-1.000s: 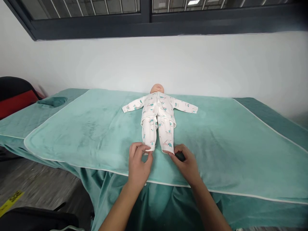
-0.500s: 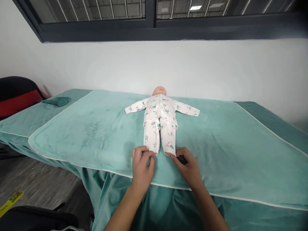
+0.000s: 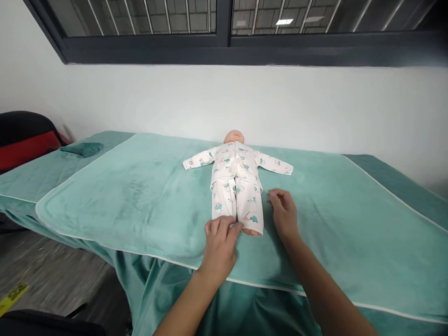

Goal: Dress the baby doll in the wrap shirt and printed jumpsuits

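A baby doll (image 3: 234, 136) lies on its back, dressed in a white printed jacket (image 3: 234, 161) with both sleeves spread out. White printed trousers (image 3: 249, 205) cover its legs, and the end of one leg shows at the right-hand cuff. My left hand (image 3: 220, 245) is closed at the lower end of the left-hand trouser leg, thumb and fingers on the fabric; that cuff is hidden beneath it. To the right of the trousers, apart from them, my right hand (image 3: 285, 212) hovers low with loosely curled fingers and nothing visible in it.
The doll lies on a light green mat (image 3: 157, 200) with white piping, over a darker green cover (image 3: 392, 172) that drapes down the front. A white wall (image 3: 315, 107) and dark window frame (image 3: 140, 50) stand behind. At left is a red and black chair (image 3: 28, 147).
My right hand has let go of the right-hand trouser cuff and moved up and right. My left hand has shifted slightly right, further over its trouser leg. The view has tilted a little.
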Demonstrator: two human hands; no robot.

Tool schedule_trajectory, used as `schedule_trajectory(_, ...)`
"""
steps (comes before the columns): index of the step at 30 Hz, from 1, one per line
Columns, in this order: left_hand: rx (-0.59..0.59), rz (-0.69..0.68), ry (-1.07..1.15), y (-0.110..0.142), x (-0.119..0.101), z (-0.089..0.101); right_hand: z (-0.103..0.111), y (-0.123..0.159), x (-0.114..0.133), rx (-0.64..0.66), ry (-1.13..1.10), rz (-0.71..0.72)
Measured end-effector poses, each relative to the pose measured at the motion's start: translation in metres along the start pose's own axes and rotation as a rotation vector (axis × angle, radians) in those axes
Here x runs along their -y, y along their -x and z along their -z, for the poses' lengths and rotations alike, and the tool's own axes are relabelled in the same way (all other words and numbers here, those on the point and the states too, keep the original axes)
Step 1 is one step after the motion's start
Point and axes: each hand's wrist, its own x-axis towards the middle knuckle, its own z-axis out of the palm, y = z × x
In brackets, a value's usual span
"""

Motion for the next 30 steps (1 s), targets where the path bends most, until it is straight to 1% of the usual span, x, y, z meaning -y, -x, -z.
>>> schedule_trajectory(1, 0.0, -0.005, 0.018, 0.001, -0.001, 0.003, -0.007, -0.009, -0.001, -0.001, 0.036, 0.06)
schedule_trajectory(3, -0.028, 0.008, 0.114, 0.001, 0.001, 0.01, -0.017, -0.021, -0.001, 0.056, 0.112, 0.184)
schedule_trajectory(5, -0.1, 0.047, 0.216, -0.002, 0.01, 0.017, -0.023, -0.024, -0.002, 0.122, 0.17, 0.264)
schedule_trajectory(6, -0.149, 0.086, 0.238, -0.007, 0.017, 0.018, -0.023, -0.024, -0.002, 0.144, 0.18, 0.275)
schedule_trajectory(8, -0.225, 0.195, 0.224, -0.021, 0.038, 0.017, -0.022, -0.021, -0.002, 0.174, 0.169, 0.247)
schedule_trajectory(9, -0.236, 0.271, 0.207, -0.03, 0.05, 0.014, -0.021, -0.019, -0.001, 0.185, 0.166, 0.219)
schedule_trajectory(11, -0.189, 0.391, 0.218, -0.05, 0.075, 0.004, -0.019, -0.016, 0.001, 0.207, 0.186, 0.162)
schedule_trajectory(12, -0.154, 0.415, 0.25, -0.059, 0.085, -0.002, -0.019, -0.016, 0.002, 0.217, 0.211, 0.136)
schedule_trajectory(15, -0.061, 0.4, 0.368, -0.078, 0.105, -0.017, -0.019, -0.015, 0.005, 0.256, 0.283, 0.078)
schedule_trajectory(17, -0.056, 0.414, 0.406, -0.083, 0.109, -0.022, -0.019, -0.015, 0.007, 0.272, 0.307, 0.076)
schedule_trajectory(19, -0.074, 0.476, 0.396, -0.084, 0.109, -0.024, -0.019, -0.015, 0.007, 0.264, 0.321, 0.095)
schedule_trajectory(22, -0.074, 0.568, 0.361, -0.084, 0.107, -0.021, -0.019, -0.017, 0.005, 0.271, 0.329, 0.1)
schedule_trajectory(25, -0.033, 0.604, 0.383, -0.085, 0.107, -0.017, -0.019, -0.022, 0.002, 0.26, 0.313, 0.101)
schedule_trajectory(27, -0.014, 0.6, 0.412, -0.086, 0.108, -0.017, -0.023, -0.028, 0.002, 0.201, 0.311, 0.192)
schedule_trajectory(29, -0.015, 0.586, 0.417, -0.088, 0.109, -0.018, -0.029, -0.036, 0.006, 0.175, 0.331, 0.358)
schedule_trajectory(30, -0.018, 0.582, 0.41, -0.088, 0.109, -0.018, -0.033, -0.039, 0.009, 0.185, 0.356, 0.443)
